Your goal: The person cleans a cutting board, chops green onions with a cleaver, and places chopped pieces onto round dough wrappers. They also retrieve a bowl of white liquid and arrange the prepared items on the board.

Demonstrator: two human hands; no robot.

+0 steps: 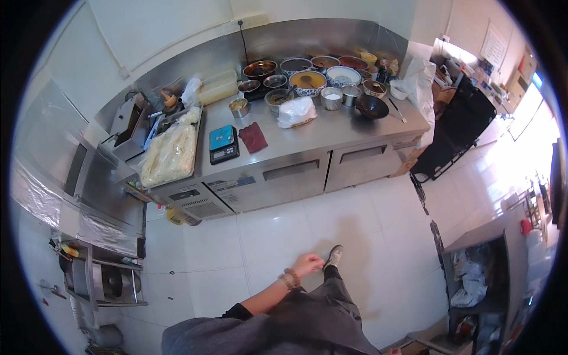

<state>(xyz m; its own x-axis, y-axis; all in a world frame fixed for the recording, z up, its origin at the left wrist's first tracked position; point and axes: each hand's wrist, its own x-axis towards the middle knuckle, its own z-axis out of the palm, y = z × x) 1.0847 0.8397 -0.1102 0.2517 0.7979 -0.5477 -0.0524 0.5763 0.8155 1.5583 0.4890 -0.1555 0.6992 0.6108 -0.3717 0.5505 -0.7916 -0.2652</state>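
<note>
My left hand (310, 264), with beaded bracelets (289, 278) at the wrist, hangs over the tiled floor near my shoe (334, 255); its fingers curl loosely and nothing shows in them. Of my right hand (394, 351) only a bit is visible at the bottom edge. Beyond them stands a stainless steel counter (284, 153). On it are a digital scale (224, 144), a dark red cloth (253, 138), a plastic-covered tray of pale food (171, 153), a white plastic-wrapped bundle (296, 112), a black bowl (372, 107) and a brush (397, 110).
Several bowls of sauces, one orange-yellow (307, 81), line the counter's back. A black folded frame (461, 128) leans past its right end. A metal sink unit (108, 279) is at left. Shelving with plastic bags (472, 284) stands at right, beside a cardboard box (421, 341) low down.
</note>
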